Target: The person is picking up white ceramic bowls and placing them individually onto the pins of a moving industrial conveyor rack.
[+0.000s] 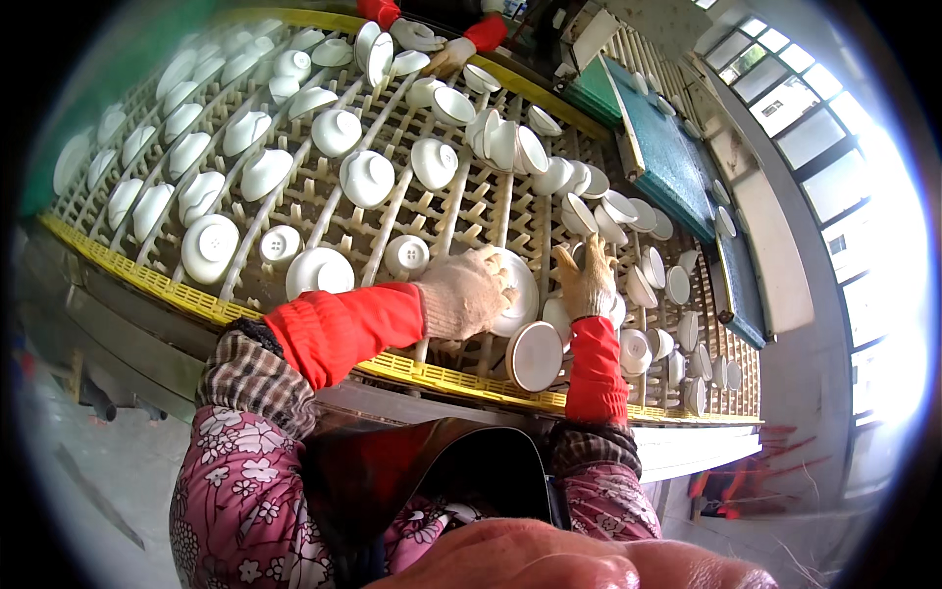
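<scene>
My left hand [465,294], in a knitted work glove, lies with curled fingers over the near-left side of a white ceramic bowl [524,294], gripping it. This bowl is tipped on the pegged conveyor belt [471,202]. Farther right, my gloved right hand [589,283] reaches palm-down among bowls, thumb and fingers apart. Part of a white bowl [578,252] shows between them; whether the hand grips it is hidden. Just below my hands, a brown-rimmed bowl [535,356] leans at the belt's near edge. Past my right fingertips stands another bowl [578,214].
Many white bowls [366,179] rest tilted or upside down across the belt. Yellow plastic edging [176,293] runs along its near side. Across the belt, another person's gloved hands [450,55] reach over the bowls. A blue-green belt [666,158] carries bowls at far right.
</scene>
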The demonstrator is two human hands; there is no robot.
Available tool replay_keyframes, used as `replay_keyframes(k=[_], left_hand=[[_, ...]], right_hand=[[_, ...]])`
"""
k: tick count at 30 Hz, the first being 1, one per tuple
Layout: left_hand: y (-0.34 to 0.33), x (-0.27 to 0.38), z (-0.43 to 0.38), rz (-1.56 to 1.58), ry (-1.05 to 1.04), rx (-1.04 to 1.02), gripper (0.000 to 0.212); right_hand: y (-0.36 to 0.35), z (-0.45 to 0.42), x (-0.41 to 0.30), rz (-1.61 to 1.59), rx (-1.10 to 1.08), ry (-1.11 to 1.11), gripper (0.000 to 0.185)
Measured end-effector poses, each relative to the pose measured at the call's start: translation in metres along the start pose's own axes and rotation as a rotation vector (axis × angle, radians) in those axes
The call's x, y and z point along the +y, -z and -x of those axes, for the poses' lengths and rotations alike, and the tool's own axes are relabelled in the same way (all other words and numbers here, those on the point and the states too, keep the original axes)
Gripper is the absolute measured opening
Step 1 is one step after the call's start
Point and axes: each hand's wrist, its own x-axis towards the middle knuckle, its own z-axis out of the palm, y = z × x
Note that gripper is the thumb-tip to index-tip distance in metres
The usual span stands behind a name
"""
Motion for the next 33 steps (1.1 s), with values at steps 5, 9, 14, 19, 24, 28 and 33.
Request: replay_keyframes(k=[5,9,14,19,24,28,33], left_hand=[[0.004,-0.002,0.008,-0.192,0.001,0.054,0.048],[-0.009,0.002,0.004,-0.258,0.055,0.006,0.05],[0.006,0.01,-0.005,-0.331,0.053,-0.062,0.045],[0.014,-0.016,0.01,-0.146,0.16,0.332,0.014],[0.051,-0.066,0.039,-0.42,0.285,0.479,0.01],[0.083,-0.104,0.116,-0.66,0.749,0.328,0.008],[0.062,-0.143,0.21,-0.096,1.14,0.289,0.027]], right_hand=[[-0.011,0.001,0.011,0.127,-0.01,0.021,0.089],[-0.012,-0.001,0.003,0.118,-0.039,0.051,0.09],[-0.016,-0.003,0.013,0.084,0.025,0.085,0.09],[-0.023,-0.009,0.005,0.066,-0.07,0.095,0.089],[-0.026,-0.009,0.028,0.04,-0.159,0.12,0.079],[-0.029,-0.008,0.035,0.096,-0.203,0.137,0.06],[0.007,-0.002,0.011,0.223,-0.215,0.366,0.039]])
